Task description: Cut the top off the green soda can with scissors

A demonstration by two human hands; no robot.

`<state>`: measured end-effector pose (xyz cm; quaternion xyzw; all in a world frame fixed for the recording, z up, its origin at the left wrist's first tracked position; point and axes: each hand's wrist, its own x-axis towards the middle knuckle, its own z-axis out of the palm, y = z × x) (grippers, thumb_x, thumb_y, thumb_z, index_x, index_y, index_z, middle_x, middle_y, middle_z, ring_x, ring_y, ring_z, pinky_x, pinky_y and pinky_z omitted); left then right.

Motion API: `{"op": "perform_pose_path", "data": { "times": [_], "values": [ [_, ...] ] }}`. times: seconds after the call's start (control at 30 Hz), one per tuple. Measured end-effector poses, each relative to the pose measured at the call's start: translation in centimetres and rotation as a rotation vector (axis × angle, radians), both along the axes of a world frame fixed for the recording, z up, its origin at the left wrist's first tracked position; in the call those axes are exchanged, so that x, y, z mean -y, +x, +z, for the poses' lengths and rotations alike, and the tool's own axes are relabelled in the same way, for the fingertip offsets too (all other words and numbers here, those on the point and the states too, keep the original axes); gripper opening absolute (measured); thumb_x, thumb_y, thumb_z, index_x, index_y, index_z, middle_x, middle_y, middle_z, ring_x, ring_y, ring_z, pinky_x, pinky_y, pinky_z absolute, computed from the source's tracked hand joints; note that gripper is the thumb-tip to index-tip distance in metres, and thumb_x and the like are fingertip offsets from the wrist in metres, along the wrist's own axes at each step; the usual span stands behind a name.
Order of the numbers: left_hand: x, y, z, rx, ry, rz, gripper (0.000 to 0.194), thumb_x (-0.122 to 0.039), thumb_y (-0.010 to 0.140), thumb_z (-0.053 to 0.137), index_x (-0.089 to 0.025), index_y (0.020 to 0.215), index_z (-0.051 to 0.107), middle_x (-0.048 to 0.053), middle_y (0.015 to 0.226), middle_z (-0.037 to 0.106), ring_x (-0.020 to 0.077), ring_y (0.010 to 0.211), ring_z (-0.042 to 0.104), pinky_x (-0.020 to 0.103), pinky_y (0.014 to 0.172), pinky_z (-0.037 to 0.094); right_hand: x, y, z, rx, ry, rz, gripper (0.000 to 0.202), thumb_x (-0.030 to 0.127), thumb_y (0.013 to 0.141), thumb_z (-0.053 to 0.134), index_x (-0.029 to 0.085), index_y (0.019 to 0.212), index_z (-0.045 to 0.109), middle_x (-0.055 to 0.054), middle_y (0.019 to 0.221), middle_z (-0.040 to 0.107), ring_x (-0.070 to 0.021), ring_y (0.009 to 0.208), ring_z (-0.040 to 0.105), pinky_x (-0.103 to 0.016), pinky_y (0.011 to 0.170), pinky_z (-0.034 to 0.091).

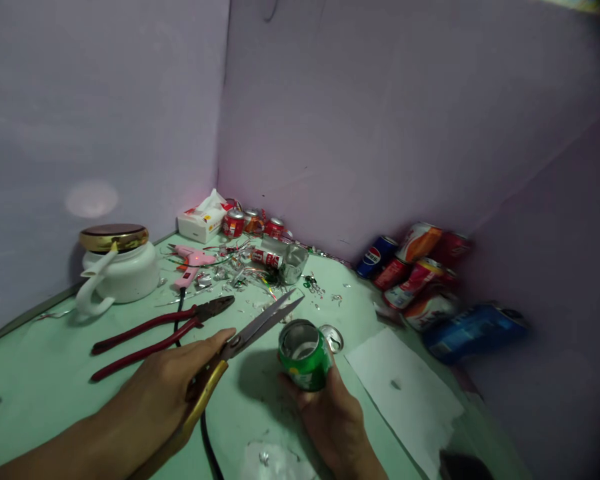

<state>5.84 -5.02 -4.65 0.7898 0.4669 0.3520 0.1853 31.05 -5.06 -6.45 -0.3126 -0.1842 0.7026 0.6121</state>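
Observation:
My left hand [163, 377] is closed round the worn gold handle of a pair of scissors [260, 327], whose blades are slightly apart and point toward the upper right. In my right hand [335, 417] is a green soda can [307, 370] with its top cut off, its open rim facing up toward me. The blade tips hover above and left of the can, apart from it. Just behind the can lies a round metal can lid [333, 339] with its opening. Red-handled pliers [167, 340] rest on the table beyond my left hand.
Left stands a white pot [125, 273] with a gold lid. A pink glue gun [193, 263], a tissue box [203, 221] and metal scraps [245, 270] lie farther back. At right are stacked cans [415, 277] and white paper [405, 393]. A black cord [207, 437] crosses the table.

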Motion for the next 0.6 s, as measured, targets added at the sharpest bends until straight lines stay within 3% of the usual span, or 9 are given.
{"op": "perform_pose_path", "data": {
  "times": [0.07, 0.17, 0.37, 0.5, 0.6],
  "values": [
    [0.1, 0.3, 0.8, -0.042, 0.036, -0.037, 0.05, -0.024, 0.094, 0.055, -0.037, 0.142, 0.051, 0.0, 0.116, 0.078, 0.022, 0.099, 0.077, 0.024, 0.08, 0.062, -0.2, 0.0, 0.2, -0.035, -0.064, -0.04, 0.049, 0.045, 0.066, 0.092, 0.025, 0.109, 0.076, -0.006, 0.111, 0.078, -0.0296, 0.101, 0.072, -0.053, 0.089, 0.058],
    [0.4, 0.9, 1.5, -0.132, 0.094, -0.094, 0.047, -0.024, 0.1, 0.046, -0.037, 0.145, 0.043, 0.001, 0.114, 0.076, 0.0212, 0.097, 0.077, 0.027, 0.08, 0.063, -0.4, -0.1, 0.4, -0.047, -0.079, -0.067, 0.042, 0.042, 0.065, 0.092, 0.026, 0.101, 0.078, -0.003, 0.113, 0.078, -0.0284, 0.103, 0.071, -0.054, 0.092, 0.057],
    [1.2, 1.7, 0.8, -0.327, 0.198, -0.123, 0.055, -0.012, 0.095, 0.036, -0.026, 0.148, 0.029, 0.01, 0.102, 0.071, 0.0262, 0.085, 0.075, 0.039, 0.068, 0.065, -0.2, -0.2, 0.5, -0.089, -0.08, -0.026, 0.028, 0.034, 0.059, 0.096, 0.026, 0.08, 0.079, -0.001, 0.103, 0.082, -0.0222, 0.087, 0.073, -0.036, 0.072, 0.061],
    [1.5, 1.8, 0.5, -0.367, 0.217, -0.103, 0.063, -0.005, 0.089, 0.035, -0.022, 0.149, 0.025, 0.014, 0.107, 0.069, 0.0295, 0.089, 0.074, 0.044, 0.069, 0.065, 0.0, -0.3, 0.6, -0.105, -0.086, -0.004, 0.042, 0.032, 0.053, 0.099, 0.028, 0.09, 0.081, -0.001, 0.099, 0.082, -0.0202, 0.081, 0.074, -0.033, 0.07, 0.062],
    [1.5, 1.8, 0.5, -0.375, 0.193, -0.111, 0.065, -0.004, 0.088, 0.035, -0.022, 0.149, 0.023, 0.015, 0.109, 0.068, 0.0298, 0.092, 0.073, 0.046, 0.072, 0.065, 0.2, -0.2, 0.2, -0.103, -0.067, 0.046, 0.048, 0.034, 0.057, 0.098, 0.029, 0.101, 0.079, -0.001, 0.099, 0.082, -0.0198, 0.083, 0.075, -0.034, 0.074, 0.062]
  ]
}}
